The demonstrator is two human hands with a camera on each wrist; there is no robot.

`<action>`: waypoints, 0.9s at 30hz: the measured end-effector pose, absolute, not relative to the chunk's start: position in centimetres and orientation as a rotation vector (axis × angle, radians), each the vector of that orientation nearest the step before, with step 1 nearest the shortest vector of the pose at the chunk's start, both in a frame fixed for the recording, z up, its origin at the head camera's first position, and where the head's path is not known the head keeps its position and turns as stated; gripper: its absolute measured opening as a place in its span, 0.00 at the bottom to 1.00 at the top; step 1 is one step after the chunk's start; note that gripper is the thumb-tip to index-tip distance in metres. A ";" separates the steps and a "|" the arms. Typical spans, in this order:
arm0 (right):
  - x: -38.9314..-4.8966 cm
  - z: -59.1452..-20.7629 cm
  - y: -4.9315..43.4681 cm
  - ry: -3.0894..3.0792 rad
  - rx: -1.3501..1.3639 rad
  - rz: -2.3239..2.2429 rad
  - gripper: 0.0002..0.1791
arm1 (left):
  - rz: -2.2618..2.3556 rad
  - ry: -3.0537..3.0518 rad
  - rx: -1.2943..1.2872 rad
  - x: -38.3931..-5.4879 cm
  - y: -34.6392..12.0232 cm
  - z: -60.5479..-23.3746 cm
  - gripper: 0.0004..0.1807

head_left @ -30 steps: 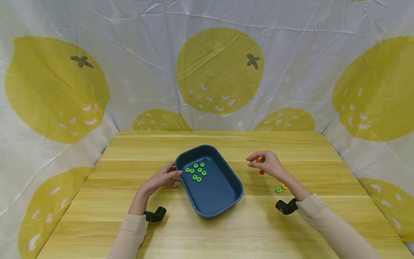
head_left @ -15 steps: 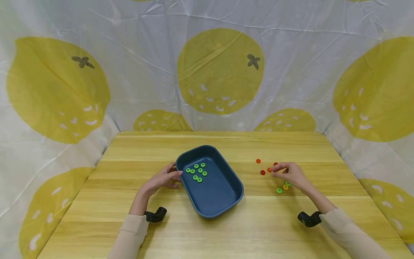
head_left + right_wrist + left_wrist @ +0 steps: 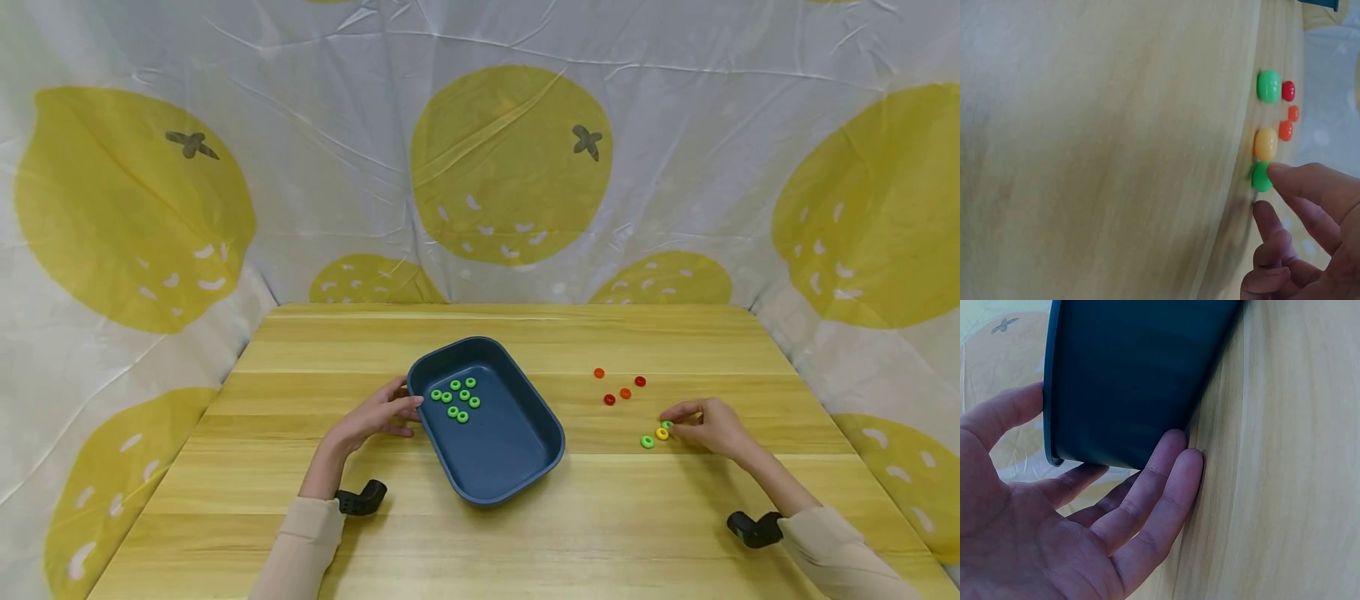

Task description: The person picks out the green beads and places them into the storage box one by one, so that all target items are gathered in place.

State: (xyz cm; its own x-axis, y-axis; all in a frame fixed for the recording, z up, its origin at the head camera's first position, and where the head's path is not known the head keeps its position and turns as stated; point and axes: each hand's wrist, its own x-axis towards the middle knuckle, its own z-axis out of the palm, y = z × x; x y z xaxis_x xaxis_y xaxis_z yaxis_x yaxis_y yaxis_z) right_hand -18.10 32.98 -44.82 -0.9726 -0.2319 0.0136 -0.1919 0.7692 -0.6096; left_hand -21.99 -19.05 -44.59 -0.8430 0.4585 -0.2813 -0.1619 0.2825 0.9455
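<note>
My left hand (image 3: 375, 414) is at the left side of a dark blue rectangular basin (image 3: 517, 473). Its thumb touches the rim, and the fairly straight fingers lie along the outer wall, as the left wrist view shows. Several green rings (image 3: 462, 417) lie inside the basin. At the right, my right hand (image 3: 711, 427) reaches down to a green ring (image 3: 1261, 177), one fingertip touching or just overlapping it and another fingertip apart from it. Right beside it are a yellow ring (image 3: 662, 434) and a second green ring (image 3: 647, 442).
Behind these lie two orange rings (image 3: 626, 393) and two red rings (image 3: 609, 400), spread over the wooden table (image 3: 585, 533). A white cloth (image 3: 675, 167) printed with yellow lemons hangs behind the table and at both sides.
My right hand has moved right and toward me, from above the orange and red rings to the green ring near the yellow one. The left hand and basin have stayed in place.
</note>
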 end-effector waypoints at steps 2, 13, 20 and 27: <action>-18.0 -45.0 33.1 2.893 -0.345 -0.985 0.08 | 1.597 2.048 0.264 -22.0 -19.1 -44.6 0.36; -17.9 -45.5 33.1 2.954 -0.293 -0.945 0.08 | 1.599 2.047 0.265 -21.9 -19.0 -44.5 0.35; -18.0 -45.2 33.2 2.931 -0.224 -1.020 0.11 | 1.601 2.047 0.266 -21.9 -19.0 -44.5 0.35; -18.5 -44.2 32.4 2.770 -0.120 -1.201 0.20 | 1.599 2.053 0.264 -21.9 -19.0 -44.5 0.35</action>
State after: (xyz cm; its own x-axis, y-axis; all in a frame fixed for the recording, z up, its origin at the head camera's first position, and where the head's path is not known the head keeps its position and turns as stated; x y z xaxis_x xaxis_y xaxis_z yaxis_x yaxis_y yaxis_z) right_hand -18.50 32.38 -44.16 -0.9897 -0.1201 -0.0782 -0.0250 0.6820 -0.7309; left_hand -21.89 -19.03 -44.47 -0.8457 0.4550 -0.2790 -0.1593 0.2838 0.9455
